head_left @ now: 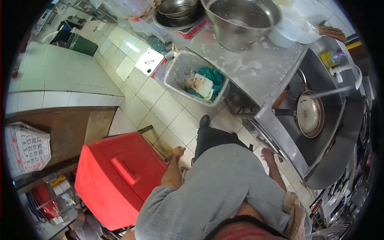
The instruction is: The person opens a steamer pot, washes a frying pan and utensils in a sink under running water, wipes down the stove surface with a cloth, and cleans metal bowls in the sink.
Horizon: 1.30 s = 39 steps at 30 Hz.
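My left hand (pixel 178 152) hangs beside the red lidded box (pixel 120 172), apart from it as far as I can see. Its fingers are curled in, and nothing shows in them. Low by the front of the metal sink counter (pixel 276 132) is my right hand (pixel 268 154), fingers loosely bent and holding nothing visible. In the sink lies a frying pan (pixel 310 114) with a worn, pale surface. Ahead on the floor, a grey bin (pixel 176 76) holds green plastic bags and a soiled white container.
A large steel pot (pixel 240 24) stands on the counter near stacked bowls (pixel 178 8). The faucet (pixel 340 72) reaches over the sink. Tiled floor (pixel 154 100) runs between the counter and a tiled ledge (pixel 60 72). Another person (pixel 86 226) is at lower left.
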Each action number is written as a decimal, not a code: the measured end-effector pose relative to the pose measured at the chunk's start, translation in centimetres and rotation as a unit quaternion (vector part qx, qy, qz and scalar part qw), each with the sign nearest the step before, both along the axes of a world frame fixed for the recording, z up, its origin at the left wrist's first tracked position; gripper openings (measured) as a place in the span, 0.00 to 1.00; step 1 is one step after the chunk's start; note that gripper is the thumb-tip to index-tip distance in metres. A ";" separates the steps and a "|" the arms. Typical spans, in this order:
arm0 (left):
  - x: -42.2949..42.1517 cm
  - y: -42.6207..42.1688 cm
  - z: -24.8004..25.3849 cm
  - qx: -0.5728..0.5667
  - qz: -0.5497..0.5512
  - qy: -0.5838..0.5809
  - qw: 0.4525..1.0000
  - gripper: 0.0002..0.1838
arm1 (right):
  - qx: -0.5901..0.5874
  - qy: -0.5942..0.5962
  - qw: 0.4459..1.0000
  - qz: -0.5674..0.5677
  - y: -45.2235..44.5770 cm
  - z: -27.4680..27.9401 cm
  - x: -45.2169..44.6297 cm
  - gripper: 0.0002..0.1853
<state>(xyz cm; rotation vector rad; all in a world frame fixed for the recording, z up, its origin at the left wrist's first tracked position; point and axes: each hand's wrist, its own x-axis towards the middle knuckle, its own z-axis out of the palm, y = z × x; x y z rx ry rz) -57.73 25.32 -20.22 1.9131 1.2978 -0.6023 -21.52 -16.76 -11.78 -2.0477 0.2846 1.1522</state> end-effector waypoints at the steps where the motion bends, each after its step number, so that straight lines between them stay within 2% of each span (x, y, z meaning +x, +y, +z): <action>1: 1.6 3.1 0.0 0.005 -0.009 -0.033 0.999 0.19 | 0.005 -0.004 0.999 -0.054 0.7 0.4 -1.4 0.14; 4: 7.0 11.2 0.8 0.074 -0.037 -0.187 0.979 0.19 | -0.036 0.031 0.997 -0.056 3.2 2.6 -4.1 0.14; 9: 14.1 19.3 4.1 0.012 0.115 -0.205 0.972 0.18 | -0.069 0.045 0.989 -0.121 5.8 4.5 -7.2 0.12; 12: 15.0 21.0 1.7 -0.012 0.048 -0.199 0.979 0.18 | -0.073 0.033 0.985 -0.155 7.2 5.3 -8.2 0.13; 13: 15.7 21.2 1.1 -0.036 0.024 -0.160 0.986 0.17 | -0.067 0.019 0.985 -0.160 7.6 5.4 -8.5 0.14; 15: 16.5 20.4 1.3 -0.138 -0.026 -0.139 0.980 0.13 | -0.054 -0.001 0.983 -0.173 8.1 5.7 -9.2 0.15; 19: 21.5 17.1 7.5 -0.278 -0.263 -0.158 0.910 0.10 | -0.066 -0.017 0.973 -0.219 8.4 5.7 -10.8 0.14; 21: 25.7 14.0 14.6 -0.335 -0.302 -0.201 0.870 0.09 | -0.060 -0.030 0.970 -0.233 8.1 5.4 -11.6 0.14; 23: 29.4 10.4 22.4 -0.392 -0.285 -0.243 0.840 0.07 | -0.059 -0.043 0.966 -0.249 7.7 5.4 -12.6 0.15; 25: 32.4 7.4 29.3 -0.402 -0.359 -0.290 0.791 0.07 | -0.053 -0.050 0.961 -0.265 7.0 4.4 -13.7 0.15; 27: 34.2 4.6 37.3 -0.417 -0.437 -0.386 0.697 0.06 | -0.046 -0.048 0.958 -0.279 6.3 4.0 -14.4 0.17; 30: 34.0 0.0 45.6 -0.552 -0.473 -0.477 0.493 0.06 | -0.041 -0.044 0.956 -0.287 4.7 3.6 -15.4 0.17; 33: 32.3 -6.0 50.3 -0.674 -0.455 -0.503 0.293 0.08 | -0.009 -0.075 0.950 -0.302 1.4 2.7 -16.9 0.17; 34: 31.6 -8.0 51.1 -0.674 -0.461 -0.501 0.288 0.08 | 0.006 -0.096 0.947 -0.306 0.1 2.5 -17.6 0.17; 36: 30.1 -12.1 52.1 -0.738 -0.431 -0.470 0.219 0.10 | -0.006 -0.096 0.944 -0.314 -3.0 2.3 -18.8 0.17; 39: 28.2 -17.5 52.6 -0.785 -0.411 -0.424 0.187 0.11 | -0.006 -0.059 0.915 -0.399 -7.8 1.5 -22.2 0.19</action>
